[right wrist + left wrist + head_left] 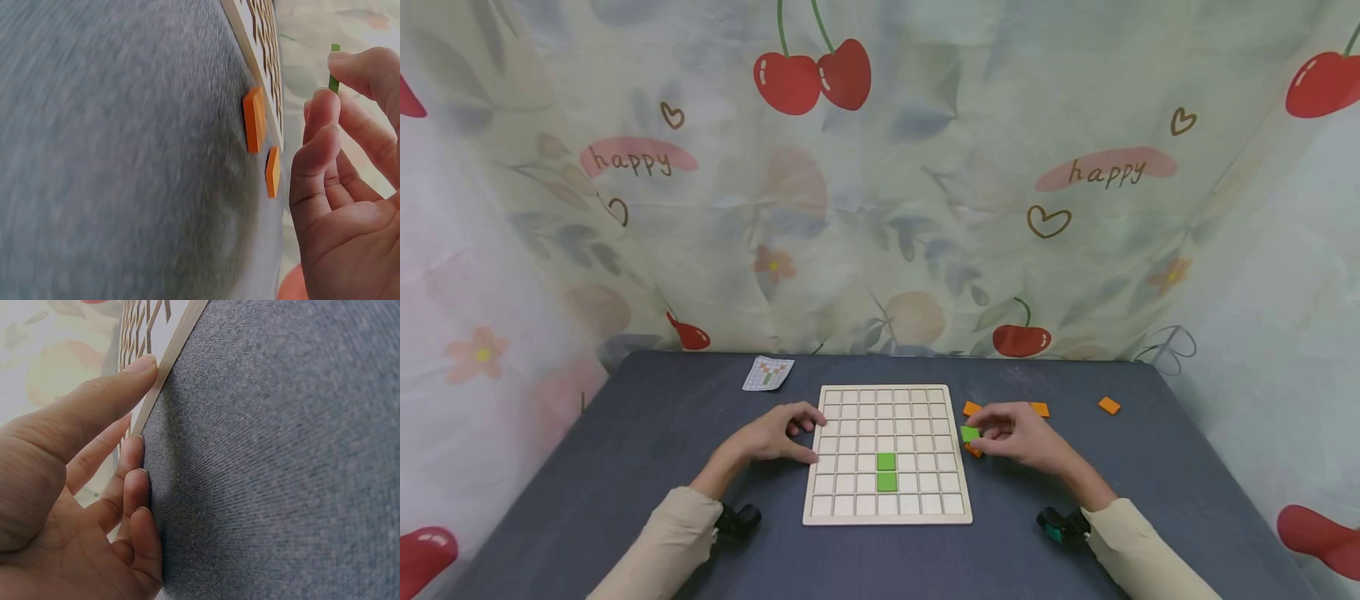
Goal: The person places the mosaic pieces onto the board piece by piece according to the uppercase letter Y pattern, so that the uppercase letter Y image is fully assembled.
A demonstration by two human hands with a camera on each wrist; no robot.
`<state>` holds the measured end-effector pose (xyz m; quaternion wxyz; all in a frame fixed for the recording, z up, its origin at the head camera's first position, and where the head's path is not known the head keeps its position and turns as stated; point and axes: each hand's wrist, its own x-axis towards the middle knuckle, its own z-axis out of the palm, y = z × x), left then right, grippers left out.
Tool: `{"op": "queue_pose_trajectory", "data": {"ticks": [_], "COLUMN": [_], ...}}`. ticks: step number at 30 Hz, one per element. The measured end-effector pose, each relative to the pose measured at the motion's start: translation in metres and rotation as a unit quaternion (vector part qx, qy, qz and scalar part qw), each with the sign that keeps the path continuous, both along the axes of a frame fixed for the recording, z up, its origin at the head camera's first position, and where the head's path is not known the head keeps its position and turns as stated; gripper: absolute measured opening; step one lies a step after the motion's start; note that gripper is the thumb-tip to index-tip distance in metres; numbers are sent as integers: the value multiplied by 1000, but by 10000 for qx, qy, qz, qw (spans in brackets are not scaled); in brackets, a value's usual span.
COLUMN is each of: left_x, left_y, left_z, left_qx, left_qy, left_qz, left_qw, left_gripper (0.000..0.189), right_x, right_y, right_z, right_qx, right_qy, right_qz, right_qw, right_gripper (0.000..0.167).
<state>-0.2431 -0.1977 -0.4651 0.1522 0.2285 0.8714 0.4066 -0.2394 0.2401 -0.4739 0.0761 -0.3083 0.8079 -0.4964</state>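
Note:
My right hand [1028, 437] pinches a thin green square tile [969, 434] between thumb and fingertips, just off the right edge of a pale wooden grid board [922, 429]. In the right wrist view the green tile [334, 81] appears edge-on, raised off the table. Two green tiles [887, 472] lie in the board, one in front of the other, in a middle column. At the board's left edge rests my left hand [778, 433]. Its thumb [134, 378] touches the rim in the left wrist view, and its other fingers are loosely bent.
Several orange tiles lie right of the board: one orange tile [973, 450] below the held tile, another [972, 408] behind it, a third [1108, 406] farther right. A printed pattern card [768, 374] lies at the back left of the dark table [647, 442]. Patterned cloth [880, 208] hangs behind.

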Motion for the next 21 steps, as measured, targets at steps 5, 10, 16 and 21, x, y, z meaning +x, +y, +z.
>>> {"op": "queue_pose_trajectory", "data": {"ticks": [5,10,16,21], "left_x": [0,0,0,0], "left_y": [-1,-1,-1,-1], "left_z": [0,0,1,1], "left_qx": [6,16,2,-33], "left_qy": [26,30,-49,-36], "left_qz": [-33,-47,-9,-8], "left_qw": [10000,10000,10000,10000], "left_gripper": [48,48,47,48], "right_x": [-3,-4,-5,-5], "right_y": [-12,-25,-39,-50], "right_z": [-3,-3,-2,-2], "right_qx": [-192,-299,-184,-56], "right_qy": [113,112,147,204], "right_qz": [334,502,491,460], "right_qw": [9992,9982,9985,9987], "right_gripper": [24,25,27,27]}}
